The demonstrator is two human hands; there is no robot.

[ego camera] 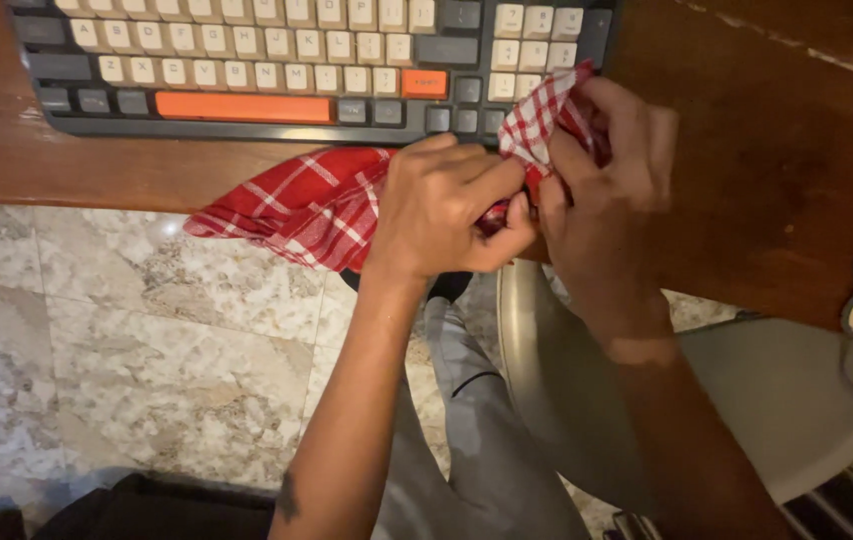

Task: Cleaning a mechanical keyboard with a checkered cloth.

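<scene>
Nearest the camera, grey trousers (487, 440) and marble floor (127, 330). Above them, 2 hands meet at the tabletop (767, 180) edge. Left hand (444, 210): grip pinched on the bunched middle of the red checked cloth (307, 205). Right hand (607, 175): grip closed on the cloth's upper end. Cloth's long axis runs lower-left to upper-right, its loose tail left of the left hand, which is nearer it. Beyond: keyboard (247, 60).

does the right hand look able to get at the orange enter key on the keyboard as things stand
Probably yes. The right hand grips the red checked cloth at the keyboard's near edge, and nothing lies over the orange key; it would have to let go first.
</scene>
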